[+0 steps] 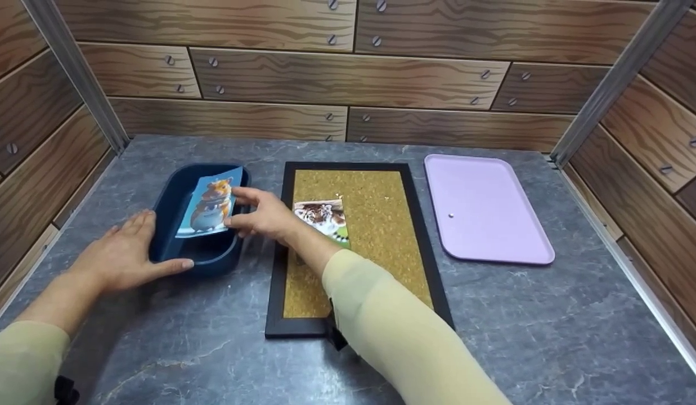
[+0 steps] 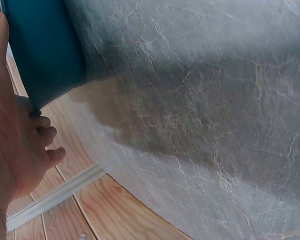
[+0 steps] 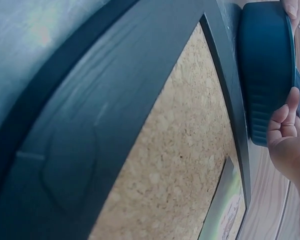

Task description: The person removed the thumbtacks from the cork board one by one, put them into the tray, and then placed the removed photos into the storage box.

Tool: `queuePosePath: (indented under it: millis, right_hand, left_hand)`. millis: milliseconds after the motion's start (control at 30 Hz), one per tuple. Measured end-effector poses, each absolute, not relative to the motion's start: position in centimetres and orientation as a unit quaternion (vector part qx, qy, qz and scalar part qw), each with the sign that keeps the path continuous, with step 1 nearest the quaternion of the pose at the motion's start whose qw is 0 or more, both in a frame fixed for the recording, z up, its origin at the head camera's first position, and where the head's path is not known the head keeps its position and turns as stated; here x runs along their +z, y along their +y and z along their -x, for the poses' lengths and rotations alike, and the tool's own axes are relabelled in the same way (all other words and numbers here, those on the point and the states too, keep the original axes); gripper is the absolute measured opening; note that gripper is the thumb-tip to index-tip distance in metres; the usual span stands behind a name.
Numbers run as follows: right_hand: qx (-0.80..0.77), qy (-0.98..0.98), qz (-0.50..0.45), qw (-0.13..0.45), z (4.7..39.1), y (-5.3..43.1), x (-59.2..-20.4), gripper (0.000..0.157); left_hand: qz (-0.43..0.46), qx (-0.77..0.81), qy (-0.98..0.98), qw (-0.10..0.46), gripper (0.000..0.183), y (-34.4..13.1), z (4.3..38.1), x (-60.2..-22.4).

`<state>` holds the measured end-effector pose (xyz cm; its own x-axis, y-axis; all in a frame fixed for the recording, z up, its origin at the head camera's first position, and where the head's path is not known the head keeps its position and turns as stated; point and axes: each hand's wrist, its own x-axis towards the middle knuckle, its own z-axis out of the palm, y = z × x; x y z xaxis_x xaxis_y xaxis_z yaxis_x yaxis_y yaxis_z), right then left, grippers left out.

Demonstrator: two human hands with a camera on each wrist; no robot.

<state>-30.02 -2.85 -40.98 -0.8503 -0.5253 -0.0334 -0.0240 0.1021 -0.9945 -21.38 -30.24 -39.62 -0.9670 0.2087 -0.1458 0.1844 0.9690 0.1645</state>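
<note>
A picture card (image 1: 207,205) showing a hamster-like animal on a blue ground is tilted over a dark blue bin (image 1: 170,194) in the head view. My right hand (image 1: 264,215) pinches the card by its right edge. My left hand (image 1: 120,253) rests against the bin's near left corner, thumb stretched along the front rim and fingers along the left side. The left wrist view shows the same left hand (image 2: 15,135) beside the bin's outer wall (image 2: 45,45). In the right wrist view, the bin partly hides the card behind the right hand (image 3: 292,140).
A black-framed cork board (image 1: 376,242) lies in the middle, under my right forearm. A tiger picture (image 1: 324,216) lies at its left side. To the right is a lilac tray (image 1: 491,208) with a small pale dot-like piece (image 1: 451,215) on it. Wood-patterned walls enclose the table.
</note>
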Motion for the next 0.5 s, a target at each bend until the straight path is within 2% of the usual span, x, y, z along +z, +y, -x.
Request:
queuePosePath:
  millis: [500]
  right_hand:
    - [-0.613, 0.732, 0.216, 0.203, 30.29, -2.98, -40.94, 0.072]
  left_hand:
    - [-0.103, 0.073, 0.989, 0.081, 0.134, -30.24, 21.34, -39.59]
